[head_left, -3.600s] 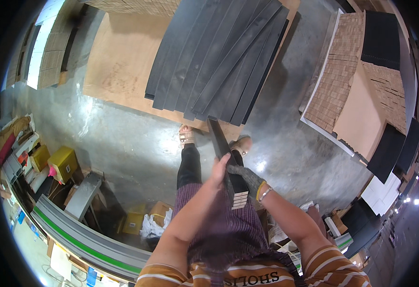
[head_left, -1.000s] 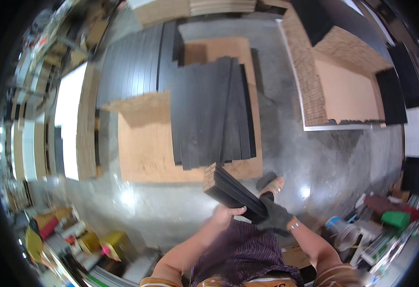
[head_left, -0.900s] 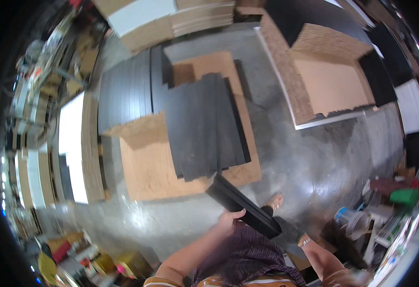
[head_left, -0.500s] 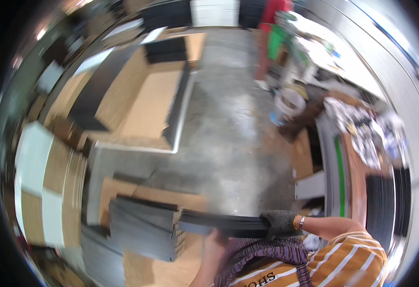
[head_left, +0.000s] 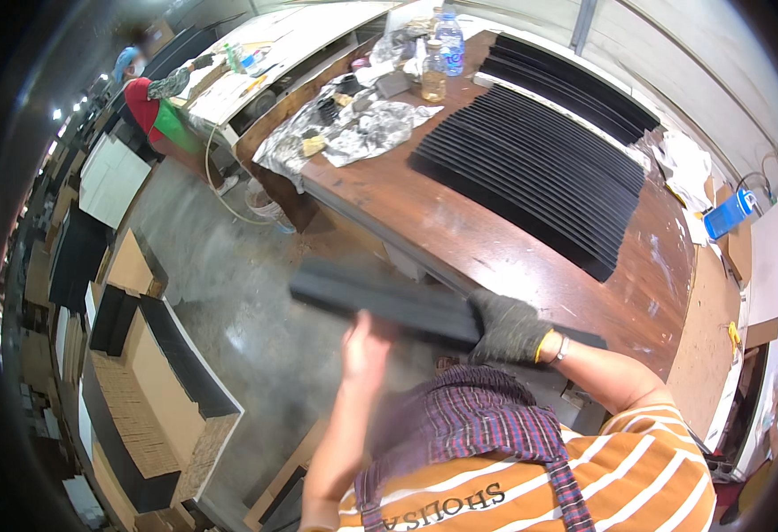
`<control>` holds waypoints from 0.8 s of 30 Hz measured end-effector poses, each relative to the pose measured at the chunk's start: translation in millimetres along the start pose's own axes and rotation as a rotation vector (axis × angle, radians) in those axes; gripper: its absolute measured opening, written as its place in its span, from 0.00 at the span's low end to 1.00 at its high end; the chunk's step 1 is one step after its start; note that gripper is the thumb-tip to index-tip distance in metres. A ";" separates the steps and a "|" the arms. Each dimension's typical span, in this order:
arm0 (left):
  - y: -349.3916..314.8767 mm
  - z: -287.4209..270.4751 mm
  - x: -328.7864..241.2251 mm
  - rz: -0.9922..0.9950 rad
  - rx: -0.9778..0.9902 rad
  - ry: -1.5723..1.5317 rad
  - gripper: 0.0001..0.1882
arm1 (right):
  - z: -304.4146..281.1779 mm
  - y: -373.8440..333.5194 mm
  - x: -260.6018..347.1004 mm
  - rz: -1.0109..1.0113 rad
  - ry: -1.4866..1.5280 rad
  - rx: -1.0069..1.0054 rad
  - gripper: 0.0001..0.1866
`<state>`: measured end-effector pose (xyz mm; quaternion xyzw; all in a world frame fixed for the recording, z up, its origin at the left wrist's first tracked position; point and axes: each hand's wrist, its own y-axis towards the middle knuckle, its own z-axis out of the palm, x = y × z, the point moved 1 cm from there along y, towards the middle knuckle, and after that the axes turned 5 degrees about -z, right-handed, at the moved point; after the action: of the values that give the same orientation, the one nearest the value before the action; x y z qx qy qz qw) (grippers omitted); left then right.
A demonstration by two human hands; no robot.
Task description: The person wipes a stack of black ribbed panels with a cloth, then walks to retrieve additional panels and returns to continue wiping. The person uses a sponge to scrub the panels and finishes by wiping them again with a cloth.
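Note:
Across the front of my body I carry a bundle of long black strips (head_left: 407,309), slightly blurred by motion. My bare left hand (head_left: 364,351) grips it from below near its left part, the fingers partly hidden. My right hand (head_left: 511,330), in a dark knitted glove, is wrapped over the bundle farther right. Beyond the gloved hand, the bundle's right end shows near the edge of a brown table (head_left: 487,253). On that table lie many black strips (head_left: 535,173) side by side in a slanting row, with another row of black strips (head_left: 566,89) behind.
Stained cloths (head_left: 371,129), a glass jar (head_left: 434,75) and a plastic bottle (head_left: 450,44) occupy the table's far left. A blue bottle (head_left: 730,213) lies at the right. An open carton (head_left: 145,390) sits lower left. A person in a green apron (head_left: 172,124) stands at another table.
My view has swung right, from the floor and carton to the brown table. Both hands have kept hold of the black strips, carrying them away from the stack of dark panels.

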<state>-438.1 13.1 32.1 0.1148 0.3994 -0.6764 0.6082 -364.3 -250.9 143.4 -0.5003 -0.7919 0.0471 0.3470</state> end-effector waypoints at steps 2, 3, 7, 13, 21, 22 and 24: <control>31.7 32.8 12.2 -0.021 -0.070 0.258 0.22 | -26.7 4.8 -31.8 0.019 -0.029 -0.172 0.40; 42.4 45.5 20.0 -0.075 -0.042 0.235 0.23 | -35.0 12.0 -45.2 0.039 -0.032 -0.241 0.39; 58.4 67.1 49.0 -0.312 0.133 0.383 0.21 | -50.3 49.1 -86.8 0.139 -0.107 -0.440 0.33; 78.1 54.0 57.8 -0.507 0.100 0.564 0.18 | -40.9 103.0 -122.1 0.117 -0.212 -0.587 0.37; 181.4 44.0 -55.7 -0.052 -0.014 0.761 0.14 | -23.5 142.0 -135.1 0.223 -0.346 -0.591 0.57; 202.8 43.9 -69.5 0.002 -0.052 0.790 0.13 | -26.4 144.8 -134.3 0.233 -0.353 -0.612 0.57; 245.6 43.8 -88.3 0.105 -0.047 0.786 0.13 | -30.9 146.8 -131.6 0.260 -0.364 -0.589 0.57</control>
<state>-178.4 62.3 19.1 0.3714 0.6108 -0.5394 0.4451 -200.3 -295.2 38.7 -0.6589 -0.7498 -0.0512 0.0327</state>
